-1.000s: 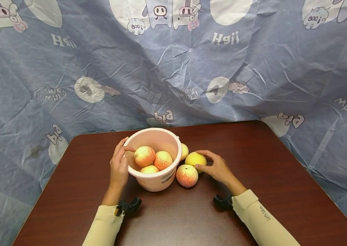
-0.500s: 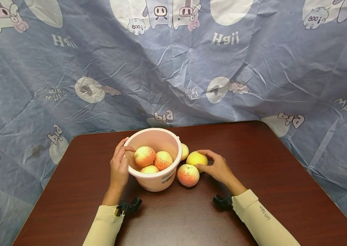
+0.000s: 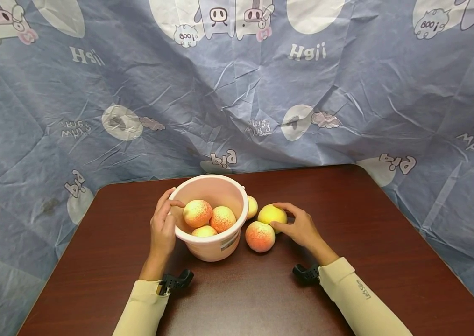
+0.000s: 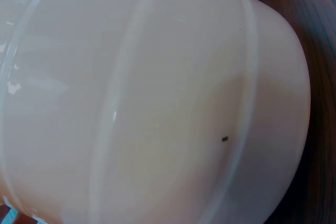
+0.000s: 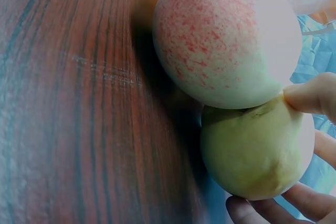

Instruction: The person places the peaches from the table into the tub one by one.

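My left hand grips the left rim of a pale pink bucket, which tilts slightly towards me. Its ribbed wall fills the left wrist view. Inside the bucket are a red-speckled peach, another peach and a partly hidden one. To the right of the bucket, my right hand holds a round yellow fruit between thumb and fingers. A peach leans against that fruit on its near side. Half behind the bucket sits a further pale yellow fruit.
Everything stands on a dark red-brown wooden table. A blue printed cloth hangs behind the table and along its sides. Each wrist wears a black camera mount, such as the left mount.
My right hand and the yellow fruit have shifted slightly right, away from the bucket. The peach beside it has rolled right too, its stem dimple turning out of sight. The left hand stays put.
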Demonstrator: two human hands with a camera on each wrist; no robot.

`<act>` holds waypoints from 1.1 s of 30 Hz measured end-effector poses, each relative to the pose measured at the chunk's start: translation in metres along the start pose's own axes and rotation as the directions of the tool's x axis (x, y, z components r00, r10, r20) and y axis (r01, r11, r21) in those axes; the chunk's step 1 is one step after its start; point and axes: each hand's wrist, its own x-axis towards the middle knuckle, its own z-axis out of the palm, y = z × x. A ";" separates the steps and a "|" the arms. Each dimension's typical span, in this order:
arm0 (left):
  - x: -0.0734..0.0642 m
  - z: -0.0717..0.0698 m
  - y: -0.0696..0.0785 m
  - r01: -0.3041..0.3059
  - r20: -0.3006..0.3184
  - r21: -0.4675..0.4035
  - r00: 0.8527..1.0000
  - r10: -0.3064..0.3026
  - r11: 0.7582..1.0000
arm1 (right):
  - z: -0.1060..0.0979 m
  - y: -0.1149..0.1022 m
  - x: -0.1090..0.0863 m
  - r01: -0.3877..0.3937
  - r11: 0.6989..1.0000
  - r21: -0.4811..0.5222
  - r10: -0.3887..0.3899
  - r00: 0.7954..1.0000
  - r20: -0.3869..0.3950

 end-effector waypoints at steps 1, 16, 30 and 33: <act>0.000 0.000 -0.005 -0.001 0.000 0.001 1.000 0.001 1.000 | 0.000 0.000 0.000 -0.001 1.000 -0.002 0.001 1.000 -0.001; 0.000 -0.001 -0.027 -0.023 0.000 0.018 1.000 0.023 1.000 | -0.005 0.005 0.003 -0.001 1.000 -0.002 0.001 1.000 -0.016; 0.000 -0.001 0.018 -0.021 0.007 0.041 1.000 0.021 0.999 | -0.009 0.007 0.006 -0.003 1.000 -0.002 0.002 1.000 -0.022; 0.000 -0.001 0.018 -0.021 0.010 0.033 1.000 0.021 0.999 | -0.010 0.006 0.007 0.005 1.000 -0.001 -0.005 1.000 -0.026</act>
